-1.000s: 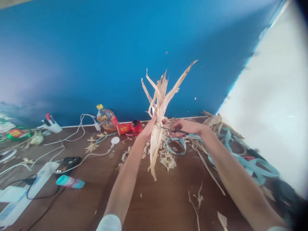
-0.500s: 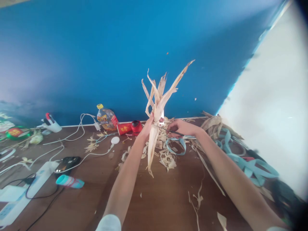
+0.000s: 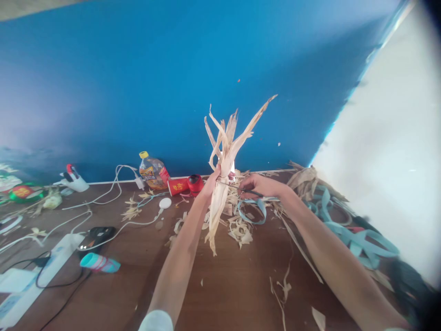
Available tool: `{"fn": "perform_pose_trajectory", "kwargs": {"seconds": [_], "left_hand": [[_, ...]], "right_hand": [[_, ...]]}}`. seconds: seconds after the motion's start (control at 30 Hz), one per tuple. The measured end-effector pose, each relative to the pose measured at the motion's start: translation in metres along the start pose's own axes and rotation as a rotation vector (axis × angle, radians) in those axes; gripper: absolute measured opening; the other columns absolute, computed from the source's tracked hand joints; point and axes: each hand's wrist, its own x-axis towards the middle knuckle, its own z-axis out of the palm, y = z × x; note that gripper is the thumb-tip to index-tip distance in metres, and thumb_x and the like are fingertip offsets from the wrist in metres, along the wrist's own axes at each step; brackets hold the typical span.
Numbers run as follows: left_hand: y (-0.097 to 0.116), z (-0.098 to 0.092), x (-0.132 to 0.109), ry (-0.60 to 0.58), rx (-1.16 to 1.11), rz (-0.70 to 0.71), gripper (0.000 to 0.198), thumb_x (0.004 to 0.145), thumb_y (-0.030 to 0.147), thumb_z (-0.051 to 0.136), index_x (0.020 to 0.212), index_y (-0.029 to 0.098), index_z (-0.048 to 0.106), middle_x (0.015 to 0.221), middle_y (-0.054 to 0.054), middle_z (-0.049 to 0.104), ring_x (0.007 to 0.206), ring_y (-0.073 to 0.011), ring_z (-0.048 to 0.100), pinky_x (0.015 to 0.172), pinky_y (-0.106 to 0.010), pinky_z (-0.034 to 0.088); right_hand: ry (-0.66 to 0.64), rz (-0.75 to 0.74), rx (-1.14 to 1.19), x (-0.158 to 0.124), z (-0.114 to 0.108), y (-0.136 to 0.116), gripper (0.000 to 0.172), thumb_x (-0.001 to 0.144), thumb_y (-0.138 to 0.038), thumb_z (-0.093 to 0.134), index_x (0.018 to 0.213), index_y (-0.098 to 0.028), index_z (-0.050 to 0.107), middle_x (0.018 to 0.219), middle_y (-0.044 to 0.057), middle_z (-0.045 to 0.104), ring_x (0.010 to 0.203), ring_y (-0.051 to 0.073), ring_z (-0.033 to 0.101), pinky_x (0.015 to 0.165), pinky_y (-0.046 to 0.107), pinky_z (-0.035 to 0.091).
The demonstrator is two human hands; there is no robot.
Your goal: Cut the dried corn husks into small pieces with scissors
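Observation:
Upright in front of the blue wall is a bundle of dry corn husks (image 3: 218, 202), its strips spread at the top and hanging in a tapered tail below. My left hand (image 3: 212, 179) is closed around its narrow middle, with some fingers hidden behind the husk. From the right, my right hand (image 3: 263, 185) grips a thin dark tool (image 3: 253, 191) whose slim end reaches to the bundle just below my left fingers. Its exact kind is too small to make out. Behind and under the hands lie husk scraps (image 3: 240, 230) and a light-blue ribbon loop (image 3: 253, 218).
On the brown table (image 3: 220, 294) stand a plastic bottle (image 3: 151, 172), a red paper cup (image 3: 178, 186) and a red roll (image 3: 195, 185). Leftward lie a power strip (image 3: 44, 276), white cables and a turquoise tube (image 3: 99, 262). Blue ribbon (image 3: 358, 241) and husks (image 3: 306, 179) pile up at right.
The husk bundle's lower tail has swung a little left, and its top sits slightly lower in view. Both hands keep their hold, the right with the dark tool at the husk.

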Motion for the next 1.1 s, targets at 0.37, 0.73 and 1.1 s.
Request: {"fn": "perform_pose_trajectory", "kwargs": {"seconds": [0.37, 0.73, 1.1], "left_hand": [[0.015, 0.003, -0.012, 0.004, -0.036, -0.116, 0.046, 0.081, 0.053, 0.058, 0.106, 0.014, 0.064, 0.083, -0.01, 0.069, 0.062, -0.0181, 0.063, 0.062, -0.032, 0.05], [0.008, 0.009, -0.004, 0.063, -0.092, 0.014, 0.054, 0.081, 0.063, 0.051, 0.097, 0.012, 0.064, 0.078, -0.007, 0.066, 0.063, -0.0138, 0.061, 0.058, -0.026, 0.047], [0.0, 0.008, -0.002, 0.032, -0.122, 0.019, 0.056, 0.079, 0.061, 0.055, 0.102, 0.012, 0.067, 0.082, -0.006, 0.065, 0.062, -0.0118, 0.06, 0.061, -0.025, 0.049]], "right_hand": [[0.131, -0.082, -0.241, -0.007, -0.006, -0.015, 0.014, 0.068, -0.026, 0.053, 0.062, -0.016, 0.062, 0.061, 0.0, 0.057, 0.058, 0.012, 0.046, 0.057, 0.025, 0.034], [0.156, 0.085, -0.055, -0.002, -0.001, -0.001, 0.023, 0.063, -0.025, 0.053, 0.078, -0.017, 0.069, 0.055, -0.002, 0.054, 0.046, 0.01, 0.044, 0.047, 0.025, 0.034], [0.148, 0.099, -0.126, 0.001, -0.001, 0.007, 0.029, 0.065, -0.035, 0.062, 0.088, -0.018, 0.069, 0.06, -0.001, 0.06, 0.049, 0.011, 0.046, 0.048, 0.024, 0.034]]}}
